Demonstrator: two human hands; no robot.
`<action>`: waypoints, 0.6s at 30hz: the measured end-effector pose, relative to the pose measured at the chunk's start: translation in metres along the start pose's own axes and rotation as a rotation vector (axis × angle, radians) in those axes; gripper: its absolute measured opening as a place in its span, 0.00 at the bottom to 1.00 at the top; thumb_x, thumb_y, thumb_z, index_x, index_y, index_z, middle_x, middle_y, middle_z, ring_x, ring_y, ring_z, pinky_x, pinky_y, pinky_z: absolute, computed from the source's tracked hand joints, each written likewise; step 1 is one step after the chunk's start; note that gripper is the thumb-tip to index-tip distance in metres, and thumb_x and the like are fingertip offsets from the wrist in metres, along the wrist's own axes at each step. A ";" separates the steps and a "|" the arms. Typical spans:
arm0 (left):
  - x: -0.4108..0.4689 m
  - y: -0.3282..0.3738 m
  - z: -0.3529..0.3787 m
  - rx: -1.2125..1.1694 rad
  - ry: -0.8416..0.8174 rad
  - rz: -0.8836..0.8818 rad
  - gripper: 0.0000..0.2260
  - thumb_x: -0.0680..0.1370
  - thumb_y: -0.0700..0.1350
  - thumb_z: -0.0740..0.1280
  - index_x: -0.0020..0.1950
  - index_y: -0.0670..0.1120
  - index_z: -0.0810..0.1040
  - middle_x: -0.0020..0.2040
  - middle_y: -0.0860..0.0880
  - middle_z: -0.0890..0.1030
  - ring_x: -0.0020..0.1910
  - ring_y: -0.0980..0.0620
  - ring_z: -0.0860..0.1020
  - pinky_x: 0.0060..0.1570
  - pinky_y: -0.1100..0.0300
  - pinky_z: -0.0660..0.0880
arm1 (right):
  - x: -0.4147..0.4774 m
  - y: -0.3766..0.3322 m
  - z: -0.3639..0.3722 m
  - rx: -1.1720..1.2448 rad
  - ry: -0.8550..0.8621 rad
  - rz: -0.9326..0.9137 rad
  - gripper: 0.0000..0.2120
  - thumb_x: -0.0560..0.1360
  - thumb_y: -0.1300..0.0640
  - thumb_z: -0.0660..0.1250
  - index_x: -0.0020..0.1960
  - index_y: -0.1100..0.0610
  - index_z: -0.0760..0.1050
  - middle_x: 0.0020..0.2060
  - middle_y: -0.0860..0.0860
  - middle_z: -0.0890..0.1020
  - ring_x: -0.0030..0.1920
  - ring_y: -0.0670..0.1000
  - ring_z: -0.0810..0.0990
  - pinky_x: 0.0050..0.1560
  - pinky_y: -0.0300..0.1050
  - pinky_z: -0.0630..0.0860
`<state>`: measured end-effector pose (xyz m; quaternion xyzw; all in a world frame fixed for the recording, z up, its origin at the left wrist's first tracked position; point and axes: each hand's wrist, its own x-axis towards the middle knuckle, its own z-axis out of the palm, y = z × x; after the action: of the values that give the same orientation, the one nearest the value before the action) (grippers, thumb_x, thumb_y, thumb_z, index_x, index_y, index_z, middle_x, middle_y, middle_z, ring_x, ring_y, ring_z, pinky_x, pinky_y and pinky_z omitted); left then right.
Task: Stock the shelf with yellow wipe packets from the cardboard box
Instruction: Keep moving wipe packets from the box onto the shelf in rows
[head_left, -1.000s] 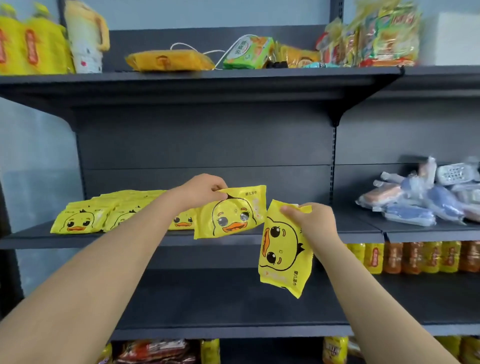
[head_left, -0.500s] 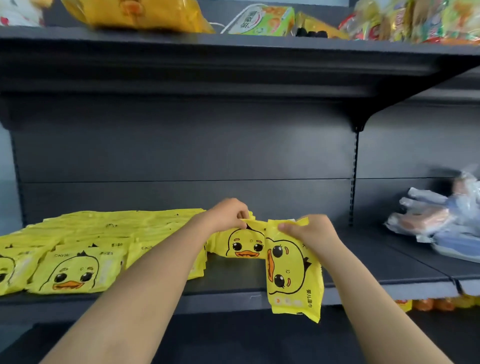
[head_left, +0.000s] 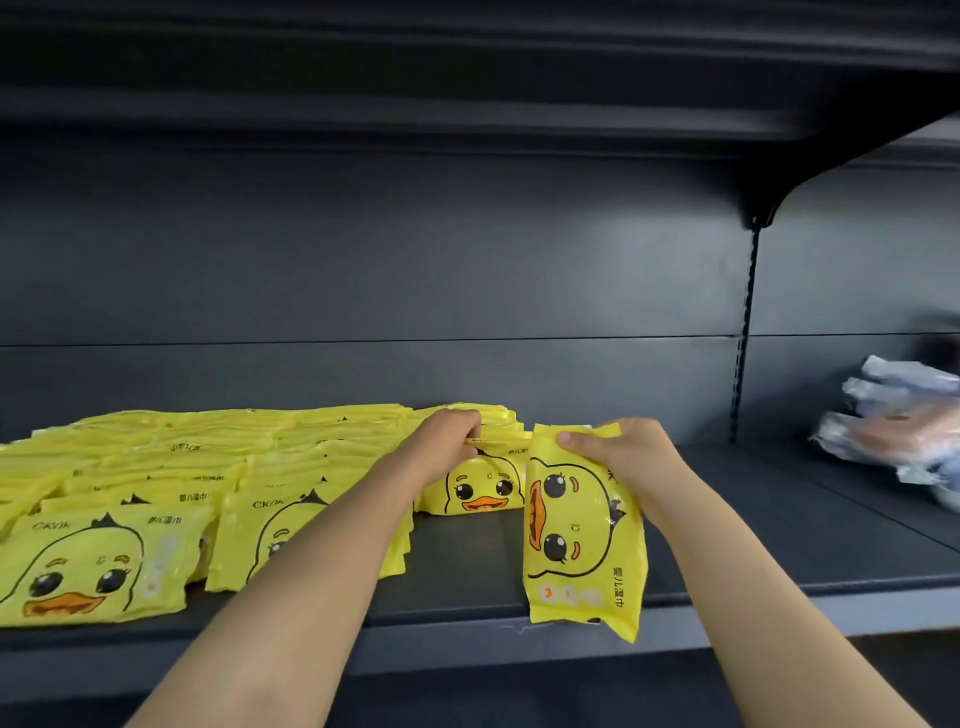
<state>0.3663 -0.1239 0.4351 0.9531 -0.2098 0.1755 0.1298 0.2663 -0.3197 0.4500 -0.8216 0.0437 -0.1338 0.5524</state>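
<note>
Several yellow wipe packets with a duck face (head_left: 171, 499) lie in overlapping rows on the left part of the dark shelf (head_left: 753, 535). My left hand (head_left: 447, 441) pinches the top edge of one packet (head_left: 480, 491) that stands at the right end of the rows, its lower edge on the shelf. My right hand (head_left: 621, 457) grips another packet (head_left: 582, 540) by its top; it hangs turned sideways over the shelf's front edge. The cardboard box is out of view.
Clear-wrapped bluish packs (head_left: 898, 421) lie blurred at the right on the neighbouring shelf bay. A slotted upright (head_left: 745, 332) divides the two bays. The upper shelf's underside (head_left: 467, 78) hangs close overhead. Bare shelf surface stretches between the yellow rows and the upright.
The view has moved closer to the shelf. My left hand has set its packet down at the right end of the rows. My right hand's packet has come over the shelf's front edge.
</note>
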 end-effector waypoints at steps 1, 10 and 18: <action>0.002 -0.001 -0.001 0.002 -0.006 0.000 0.07 0.77 0.41 0.66 0.55 0.45 0.75 0.55 0.48 0.77 0.52 0.50 0.75 0.51 0.59 0.72 | 0.001 0.001 0.000 -0.002 -0.016 -0.005 0.18 0.69 0.47 0.74 0.45 0.63 0.78 0.38 0.57 0.85 0.39 0.56 0.85 0.47 0.54 0.81; -0.008 -0.019 -0.026 0.049 0.077 -0.002 0.09 0.77 0.42 0.66 0.57 0.45 0.77 0.56 0.47 0.76 0.55 0.49 0.75 0.56 0.58 0.72 | 0.022 -0.025 0.000 -0.105 -0.132 -0.176 0.16 0.70 0.46 0.72 0.50 0.54 0.74 0.38 0.51 0.82 0.37 0.49 0.82 0.34 0.41 0.76; -0.057 -0.045 -0.070 0.246 0.055 -0.026 0.11 0.80 0.51 0.59 0.56 0.47 0.75 0.56 0.49 0.76 0.57 0.49 0.74 0.53 0.56 0.70 | 0.065 -0.060 0.088 -0.945 -0.303 -0.590 0.20 0.70 0.47 0.73 0.57 0.56 0.77 0.46 0.50 0.76 0.52 0.52 0.73 0.43 0.40 0.67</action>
<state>0.3183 -0.0413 0.4679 0.9592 -0.1707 0.2244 0.0199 0.3478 -0.2322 0.4857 -0.9665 -0.2120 -0.1292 0.0646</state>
